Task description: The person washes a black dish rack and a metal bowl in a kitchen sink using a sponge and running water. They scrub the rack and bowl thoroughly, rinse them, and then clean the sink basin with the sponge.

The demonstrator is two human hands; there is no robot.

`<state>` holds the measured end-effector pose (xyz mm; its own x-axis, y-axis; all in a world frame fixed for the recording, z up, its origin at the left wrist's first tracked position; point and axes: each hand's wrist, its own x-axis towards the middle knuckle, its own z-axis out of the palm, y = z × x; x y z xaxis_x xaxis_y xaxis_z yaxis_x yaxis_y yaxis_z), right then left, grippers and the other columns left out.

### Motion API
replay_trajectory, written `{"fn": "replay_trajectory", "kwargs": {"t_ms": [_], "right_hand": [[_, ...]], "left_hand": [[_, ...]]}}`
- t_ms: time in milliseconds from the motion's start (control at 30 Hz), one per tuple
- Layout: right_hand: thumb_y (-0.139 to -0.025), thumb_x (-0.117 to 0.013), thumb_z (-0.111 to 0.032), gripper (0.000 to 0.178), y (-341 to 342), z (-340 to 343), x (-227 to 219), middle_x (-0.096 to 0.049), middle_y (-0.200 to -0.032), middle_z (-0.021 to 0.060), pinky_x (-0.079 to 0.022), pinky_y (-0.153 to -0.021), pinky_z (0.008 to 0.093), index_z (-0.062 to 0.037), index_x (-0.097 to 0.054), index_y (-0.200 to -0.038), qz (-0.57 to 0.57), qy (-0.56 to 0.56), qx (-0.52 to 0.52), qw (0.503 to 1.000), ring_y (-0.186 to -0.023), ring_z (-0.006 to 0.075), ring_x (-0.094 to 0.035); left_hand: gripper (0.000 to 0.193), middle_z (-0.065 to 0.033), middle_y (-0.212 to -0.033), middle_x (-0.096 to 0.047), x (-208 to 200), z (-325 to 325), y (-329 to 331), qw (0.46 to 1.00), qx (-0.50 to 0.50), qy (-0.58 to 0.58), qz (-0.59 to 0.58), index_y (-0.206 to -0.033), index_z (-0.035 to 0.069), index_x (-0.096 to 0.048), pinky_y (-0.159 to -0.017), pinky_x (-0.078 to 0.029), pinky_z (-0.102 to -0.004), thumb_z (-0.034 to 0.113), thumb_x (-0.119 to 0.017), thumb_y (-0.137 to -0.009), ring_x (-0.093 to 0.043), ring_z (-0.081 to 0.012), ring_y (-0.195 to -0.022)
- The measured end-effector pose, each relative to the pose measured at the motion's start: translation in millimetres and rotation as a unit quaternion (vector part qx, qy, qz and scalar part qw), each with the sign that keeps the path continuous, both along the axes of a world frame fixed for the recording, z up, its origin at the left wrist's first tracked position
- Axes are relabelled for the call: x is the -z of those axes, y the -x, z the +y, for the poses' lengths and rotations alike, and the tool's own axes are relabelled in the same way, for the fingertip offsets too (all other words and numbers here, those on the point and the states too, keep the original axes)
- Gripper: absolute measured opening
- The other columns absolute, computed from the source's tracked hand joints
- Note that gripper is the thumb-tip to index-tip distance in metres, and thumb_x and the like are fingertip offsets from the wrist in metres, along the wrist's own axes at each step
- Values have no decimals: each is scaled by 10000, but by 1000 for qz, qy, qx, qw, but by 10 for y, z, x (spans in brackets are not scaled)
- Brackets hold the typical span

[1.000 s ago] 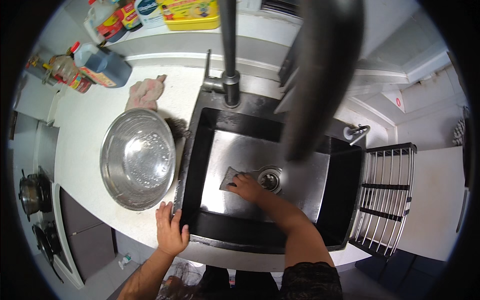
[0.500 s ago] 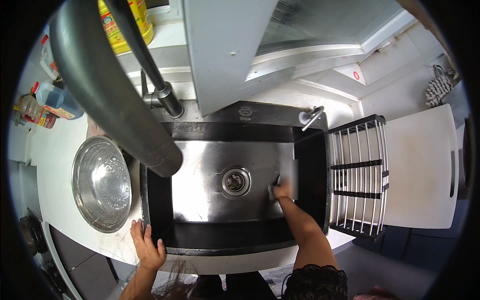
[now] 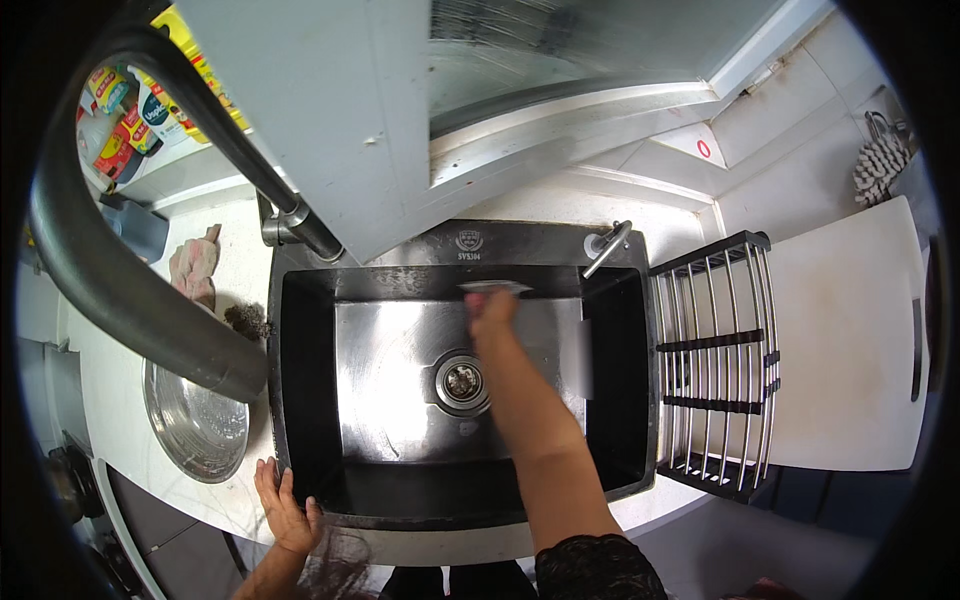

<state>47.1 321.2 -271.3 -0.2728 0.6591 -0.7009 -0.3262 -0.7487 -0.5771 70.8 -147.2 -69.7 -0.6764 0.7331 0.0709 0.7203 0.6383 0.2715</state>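
Observation:
My right hand (image 3: pixel 490 310) reaches across the black sink (image 3: pixel 545 243) to its back wall. Its fingers are blurred and closed round a flat, pale grey thing (image 3: pixel 508 287), whose kind I cannot make out. Below my right forearm's left side lies the round metal drain (image 3: pixel 462 384) in the shiny sink floor. My left hand (image 3: pixel 288 508) rests at the sink's front left corner, fingers apart and holding nothing. The dark curved faucet (image 3: pixel 150 290) arches over the left side, its spout end above the steel bowl (image 3: pixel 200 430).
A slatted drying rack (image 3: pixel 712 345) stands right of the sink, beside a white cutting board (image 3: pixel 850 340). Behind are a soap dispenser (image 3: pixel 608 245) and an opened window frame (image 3: pixel 400 150). Left lie a crumpled pinkish cloth (image 3: pixel 194 266) and a dark scourer (image 3: pixel 246 320); several bottles (image 3: pixel 130 130) stand beyond.
My right hand has moved from the right part of the sink floor to the back wall, further left. The faucet appears further left as the view shifts. My left hand stays at the corner.

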Motion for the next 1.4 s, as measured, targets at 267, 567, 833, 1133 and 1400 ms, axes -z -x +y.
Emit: {"fn": "replay_trajectory", "kwargs": {"t_ms": [267,567,833,1133,1400], "right_hand": [[-888,-458,-128,135,-772,1022,-285,-607,-853,85,-498,-535,306,-48,-567,-891,-56,-33,161,985,-703,193,-605],[-826,-470,-24,281,-123,123,-712,-544,-938,49,-466,-637,324,-110,-408,-1086,-48,-4,139,989,-759,185,-547],[-772,-536,6,293,122,-115,-946,-516,-951,113,-503,-595,347,-54,-440,-1042,-51,0,113,992,-752,233,-549],[-741,-516,30,354,-5,107,-1080,-500,-1000,122,-487,-650,306,-20,-421,-1078,-81,-85,161,980,-807,192,-540],[-759,-532,54,419,127,43,-1144,-488,-1022,110,-485,-662,317,-41,-351,-1125,-94,-118,124,981,-820,164,-540]], "left_hand": [[504,-352,-1342,-291,-68,36,-52,1000,-10,7,-13,-1253,-51,-364,-1031,-195,-622,155,-484,-809,-261,-541,-1256],[496,-209,-1332,-396,-250,586,-138,984,108,99,-97,-1184,62,-539,-1027,-161,-641,273,-666,-753,-317,-426,-1279],[731,-213,-1453,-254,-78,2754,439,977,206,-42,-12,-1379,-15,-287,-1063,-241,-543,164,-659,-776,-242,-405,-1341],[723,-123,-1520,-177,205,3221,912,982,153,99,55,-1449,29,-187,-1119,-135,-505,73,-522,-810,-170,-266,-1406],[649,-128,-1508,-210,-11,2603,874,982,153,105,20,-1429,21,-250,-1100,-151,-549,68,-496,-831,-204,-310,-1390]]}}
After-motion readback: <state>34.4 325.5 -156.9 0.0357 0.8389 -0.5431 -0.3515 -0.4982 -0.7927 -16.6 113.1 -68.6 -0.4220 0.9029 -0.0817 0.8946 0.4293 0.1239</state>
